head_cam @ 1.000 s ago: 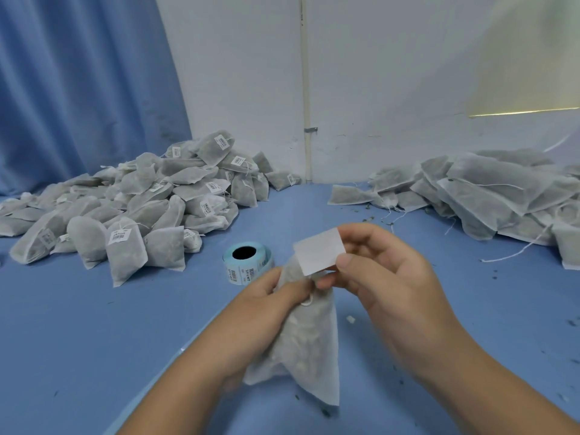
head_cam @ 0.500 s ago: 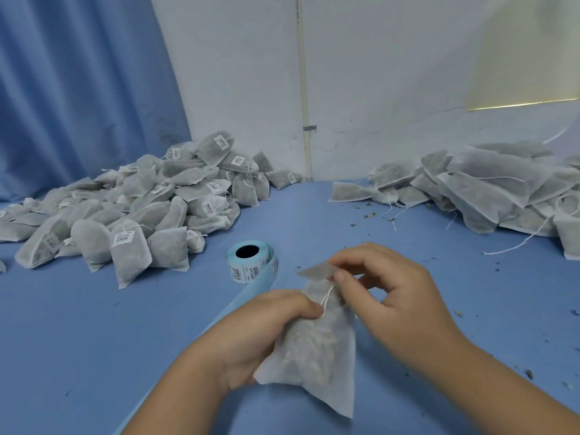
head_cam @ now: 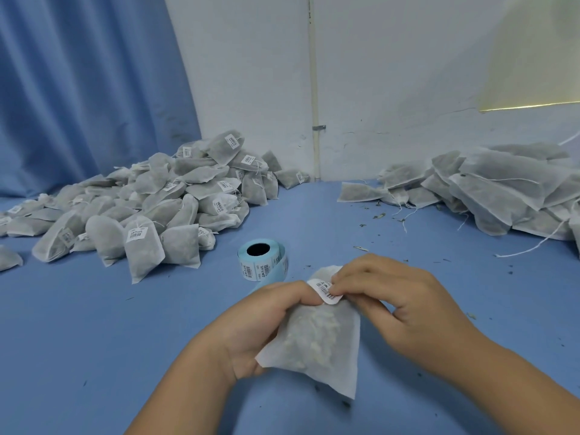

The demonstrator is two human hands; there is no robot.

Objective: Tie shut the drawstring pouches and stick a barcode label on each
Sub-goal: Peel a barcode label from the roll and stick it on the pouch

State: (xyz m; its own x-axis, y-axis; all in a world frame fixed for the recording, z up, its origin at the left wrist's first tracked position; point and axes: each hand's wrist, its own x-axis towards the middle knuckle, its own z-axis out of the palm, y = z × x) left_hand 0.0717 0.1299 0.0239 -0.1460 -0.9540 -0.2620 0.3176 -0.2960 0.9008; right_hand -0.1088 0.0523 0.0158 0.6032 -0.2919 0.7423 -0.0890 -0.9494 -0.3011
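Gripping the pouch [head_cam: 320,340] at its gathered neck, the left hand [head_cam: 270,321] curls its fingers round the fabric, with the thumb tip at the near edge of the label [head_cam: 324,290]. The right hand [head_cam: 398,306] pinches the label's other end with bent fingers and holds it against the pouch top. The pouch sits low in the middle of the view over the table [head_cam: 94,340], its bottom corner pointing toward the near edge. Just behind the hands stands the roll [head_cam: 262,260], its blue backing strip trailing down behind the left hand. Blue surface stretches wide on both sides of the hands and runs back between the two heaps. The left pile [head_cam: 150,215], many pouches bearing labels, reaches back to the curtain [head_cam: 78,89]. The right pile [head_cam: 502,189] lies against the wall [head_cam: 392,73], with loose strings straying from its edge onto the table. Small crumbs dot the surface near it.
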